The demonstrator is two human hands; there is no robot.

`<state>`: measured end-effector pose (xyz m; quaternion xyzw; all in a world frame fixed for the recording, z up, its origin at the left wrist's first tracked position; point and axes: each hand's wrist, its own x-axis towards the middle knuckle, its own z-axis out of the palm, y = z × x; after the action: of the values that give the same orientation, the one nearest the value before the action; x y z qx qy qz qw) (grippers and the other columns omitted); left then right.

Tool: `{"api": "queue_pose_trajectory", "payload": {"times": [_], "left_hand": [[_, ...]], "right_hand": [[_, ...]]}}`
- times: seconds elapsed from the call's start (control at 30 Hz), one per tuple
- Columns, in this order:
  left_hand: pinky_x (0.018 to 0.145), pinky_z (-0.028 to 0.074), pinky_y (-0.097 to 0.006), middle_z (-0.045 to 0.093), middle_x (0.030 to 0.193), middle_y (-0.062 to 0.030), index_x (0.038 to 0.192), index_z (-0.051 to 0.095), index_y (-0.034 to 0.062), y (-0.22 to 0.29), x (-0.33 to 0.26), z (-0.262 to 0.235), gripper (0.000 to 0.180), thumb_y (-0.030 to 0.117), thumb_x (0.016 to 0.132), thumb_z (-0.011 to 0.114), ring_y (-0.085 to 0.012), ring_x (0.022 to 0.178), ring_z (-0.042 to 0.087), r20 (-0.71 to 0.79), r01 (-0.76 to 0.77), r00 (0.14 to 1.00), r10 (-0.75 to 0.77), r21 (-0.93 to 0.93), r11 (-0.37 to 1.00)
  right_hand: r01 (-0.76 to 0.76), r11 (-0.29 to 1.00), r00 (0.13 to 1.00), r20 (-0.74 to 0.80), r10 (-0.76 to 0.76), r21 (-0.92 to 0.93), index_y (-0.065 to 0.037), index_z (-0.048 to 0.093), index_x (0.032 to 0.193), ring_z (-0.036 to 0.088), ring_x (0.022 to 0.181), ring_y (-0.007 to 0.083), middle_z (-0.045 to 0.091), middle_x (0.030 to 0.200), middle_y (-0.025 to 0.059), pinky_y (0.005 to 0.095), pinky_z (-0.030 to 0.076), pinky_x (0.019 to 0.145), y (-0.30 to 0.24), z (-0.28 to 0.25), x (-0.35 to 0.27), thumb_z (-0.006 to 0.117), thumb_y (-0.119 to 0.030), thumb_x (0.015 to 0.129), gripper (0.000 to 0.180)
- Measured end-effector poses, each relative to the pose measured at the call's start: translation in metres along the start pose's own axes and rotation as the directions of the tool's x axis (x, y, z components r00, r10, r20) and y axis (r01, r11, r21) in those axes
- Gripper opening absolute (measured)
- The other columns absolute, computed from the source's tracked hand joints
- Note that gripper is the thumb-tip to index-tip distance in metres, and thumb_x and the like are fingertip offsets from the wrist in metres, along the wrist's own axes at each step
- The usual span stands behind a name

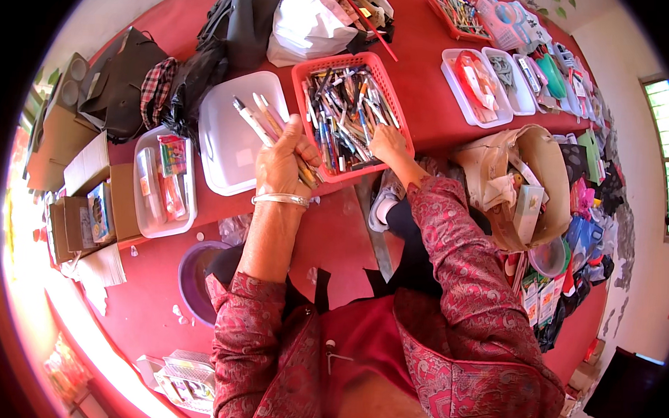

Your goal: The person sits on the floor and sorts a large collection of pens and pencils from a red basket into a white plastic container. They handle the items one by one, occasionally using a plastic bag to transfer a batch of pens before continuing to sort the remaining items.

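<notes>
A red plastic basket (pixel 301 74) full of pens and pencils stands on the red-covered table in front of me. Several pens (pixel 258 124) are gripped in my left hand (pixel 281 159), just left of the basket. Their tips point up and away from me, over a white plastic tray (pixel 227 109). My right hand (pixel 390 146) reaches over the basket's near right side, its fingers down among the pens there. Whether those fingers pinch one of the pens cannot be made out.
Left of the tray sits a white container (pixel 190 217) with packets. Black bags (pixel 118 83) and a white bag (pixel 311 31) lie behind. At the right are a large brown bag (pixel 557 165) holding boxes and a white tray (pixel 470 118). A purple basin (pixel 192 281) is low left.
</notes>
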<state>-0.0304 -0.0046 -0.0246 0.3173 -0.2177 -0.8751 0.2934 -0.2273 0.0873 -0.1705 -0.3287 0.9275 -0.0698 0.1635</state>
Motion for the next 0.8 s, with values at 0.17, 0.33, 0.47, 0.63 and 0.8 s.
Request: {"api": "queue_pose_trajectory", "payload": {"times": [0.17, 0.33, 0.47, 0.63, 0.8], "left_hand": [[0.044, 0.029, -0.021, 0.030, 0.051, 0.0045, 0.088, 0.051, 0.0034, 0.007, -0.004, 0.003, 0.010, 0.010, 0.081, 0.054, -0.0066, 0.044, 0.030, 0.054, 0.078, 0.996, -0.077, -0.017, 0.997], [0.045, 0.030, -0.022, 0.031, 0.052, 0.0037, 0.087, 0.050, 0.0020, 0.009, -0.002, -0.003, 0.009, 0.009, 0.082, 0.050, -0.0072, 0.046, 0.031, 0.056, 0.103, 0.994, -0.098, -0.081, 0.991], [0.046, 0.032, -0.022, 0.031, 0.052, 0.0032, 0.088, 0.049, 0.0005, 0.006, 0.001, -0.002, 0.010, 0.009, 0.083, 0.050, -0.0076, 0.047, 0.033, 0.048, 0.163, 0.986, -0.158, -0.131, 0.978], [0.052, 0.044, -0.025, 0.047, 0.059, -0.0018, 0.095, 0.050, -0.0018, -0.001, 0.009, -0.003, 0.017, 0.011, 0.083, 0.050, -0.0118, 0.053, 0.049, 0.067, 0.117, 0.991, -0.115, -0.036, 0.992], [0.085, 0.041, -0.037, 0.049, 0.112, -0.0163, 0.117, 0.036, -0.0019, -0.014, 0.010, -0.002, 0.033, 0.011, 0.087, 0.038, -0.0262, 0.099, 0.050, 0.223, 0.077, 0.973, -0.059, -0.076, 0.994]], "right_hand": [[0.076, 0.996, 0.992, -0.099, -0.079, -0.035, 0.002, 0.060, 0.078, 0.059, 0.080, 0.0336, 0.059, 0.081, 0.0224, 0.0411, 0.047, 0.068, 0.022, 0.015, 0.013, 0.048, -0.007, 0.070, 0.017], [-0.126, 0.981, 0.985, 0.140, 0.105, 0.148, 0.002, 0.060, 0.065, 0.062, 0.057, 0.0266, 0.060, 0.061, 0.0176, 0.0356, 0.049, 0.059, 0.009, -0.010, 0.008, 0.050, -0.008, 0.065, 0.014], [-0.086, 0.821, 0.995, 0.090, 0.042, 0.565, 0.003, 0.056, 0.052, 0.057, 0.045, 0.0202, 0.055, 0.048, 0.0145, 0.0309, 0.046, 0.042, 0.014, -0.060, 0.025, 0.053, -0.011, 0.059, 0.015], [-0.217, 0.093, 0.885, 0.236, -0.401, 0.972, 0.001, 0.057, 0.077, 0.049, 0.041, 0.0066, 0.056, 0.057, 0.0054, 0.0162, 0.036, 0.035, -0.024, -0.141, -0.038, 0.057, -0.006, 0.069, 0.010], [-0.066, 0.291, 0.895, 0.186, -0.406, 0.954, 0.002, 0.055, 0.077, 0.049, 0.041, 0.0074, 0.056, 0.058, 0.0055, 0.0177, 0.036, 0.035, -0.080, -0.134, -0.098, 0.057, -0.007, 0.071, 0.012]]}}
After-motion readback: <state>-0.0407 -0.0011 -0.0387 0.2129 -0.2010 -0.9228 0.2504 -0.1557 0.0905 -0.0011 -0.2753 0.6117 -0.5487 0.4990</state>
